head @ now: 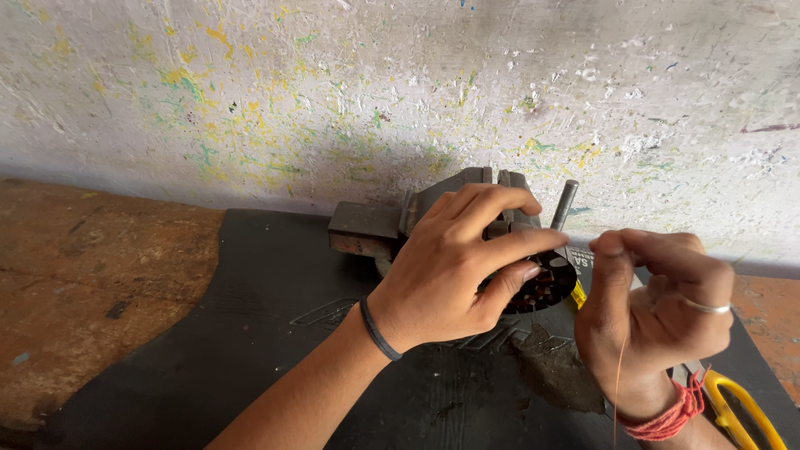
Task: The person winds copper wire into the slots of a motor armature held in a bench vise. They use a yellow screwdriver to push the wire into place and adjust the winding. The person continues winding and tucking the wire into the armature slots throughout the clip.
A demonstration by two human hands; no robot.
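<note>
1. right hand [658, 312], just right of the vise [433, 221], pinches a thin copper wire [618, 383] between thumb and forefinger.
2. yellow-handled scissors [742, 408] lie right of the vise on the black mat [250, 333].
3. left hand [462, 267] grips a round dark wound core [546, 287] at the vise front.

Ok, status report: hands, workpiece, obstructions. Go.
Left hand gripping round slotted core at bench vise. Right hand pinching thin copper wire. Yellow-handled tool lies beside right wrist, clear of work.
</note>
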